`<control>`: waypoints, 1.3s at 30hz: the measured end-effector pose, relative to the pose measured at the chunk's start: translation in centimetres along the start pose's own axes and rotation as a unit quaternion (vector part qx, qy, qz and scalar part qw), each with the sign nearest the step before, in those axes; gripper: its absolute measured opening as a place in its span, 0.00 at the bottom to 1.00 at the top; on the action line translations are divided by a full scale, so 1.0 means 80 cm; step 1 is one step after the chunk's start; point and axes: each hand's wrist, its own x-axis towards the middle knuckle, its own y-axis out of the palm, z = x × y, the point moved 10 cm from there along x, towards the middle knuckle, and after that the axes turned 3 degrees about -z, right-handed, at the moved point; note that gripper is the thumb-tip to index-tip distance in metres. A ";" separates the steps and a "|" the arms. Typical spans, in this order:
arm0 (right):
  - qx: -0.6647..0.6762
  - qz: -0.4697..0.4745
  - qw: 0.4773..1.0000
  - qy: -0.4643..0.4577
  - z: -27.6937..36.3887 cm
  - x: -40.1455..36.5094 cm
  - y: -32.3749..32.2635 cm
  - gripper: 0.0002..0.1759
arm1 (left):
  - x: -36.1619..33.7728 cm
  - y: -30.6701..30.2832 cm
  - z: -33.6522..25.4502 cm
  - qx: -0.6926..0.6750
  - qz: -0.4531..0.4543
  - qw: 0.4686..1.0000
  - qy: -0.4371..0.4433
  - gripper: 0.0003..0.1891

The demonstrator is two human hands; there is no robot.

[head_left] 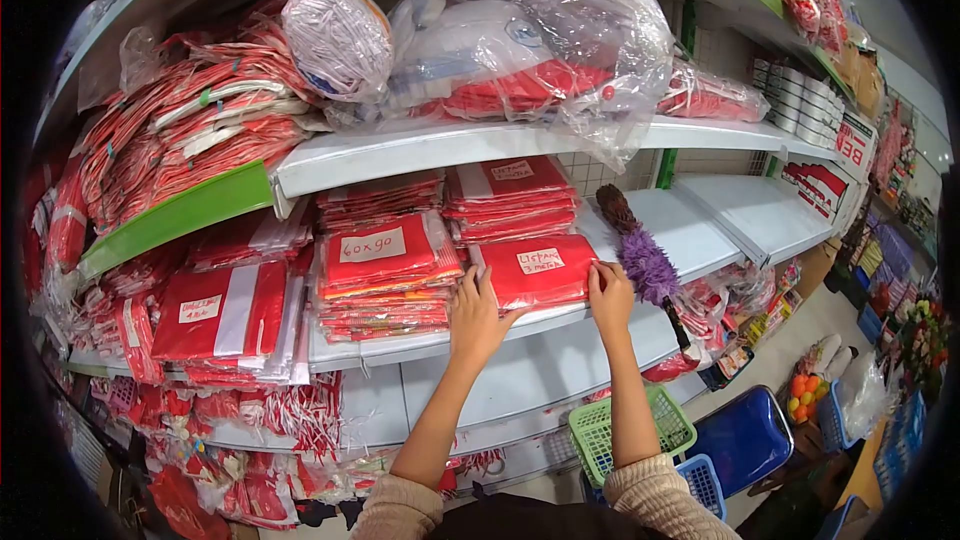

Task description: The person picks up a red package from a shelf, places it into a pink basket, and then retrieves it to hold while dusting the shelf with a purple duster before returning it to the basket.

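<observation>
A flat red packet with a handwritten white label (541, 260) lies on the middle shelf, in front of a stack of similar red and white packets (512, 202). At its left edge is my left hand (476, 315), fingers apart and touching the plastic. My right hand (610, 295) pinches the packet's right edge between thumb and fingers. Left of my left hand sits a stack labelled "60x90" (372, 245). A purple and brown duster (648, 262) lies on the shelf just right of my right hand.
Overhead, the upper shelf edge (420, 148) carries bulging plastic bags (500, 40). More red packets (220, 312) fill the left side. Below stand a green basket (665, 420), a blue basket (703, 485) and a blue chair (743, 440). White boxes (820, 185) are at the right.
</observation>
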 end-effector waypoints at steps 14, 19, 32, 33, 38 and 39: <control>0.040 0.069 0.996 -0.030 0.026 -0.149 -0.040 0.32 | -0.046 -0.032 -0.071 -0.226 -0.141 0.952 0.151 0.11; 0.043 0.085 0.994 0.058 -0.016 -0.225 -0.077 0.31 | -0.096 0.018 -0.134 -0.306 -0.088 0.922 0.221 0.08; -0.169 -0.140 0.922 0.319 -0.100 -0.469 -0.340 0.28 | -0.345 0.159 -0.349 -0.596 0.358 0.697 0.174 0.06; -0.178 -0.157 0.910 0.341 -0.096 -0.496 -0.359 0.27 | -0.375 0.165 -0.365 -0.610 0.406 0.662 0.155 0.06; -0.242 -0.257 0.826 0.439 -0.084 -0.647 -0.430 0.26 | -0.514 0.145 -0.427 -0.614 0.506 0.562 0.226 0.07; -0.258 -0.276 0.808 0.453 -0.079 -0.680 -0.440 0.26 | -0.544 0.142 -0.436 -0.610 0.537 0.539 0.222 0.07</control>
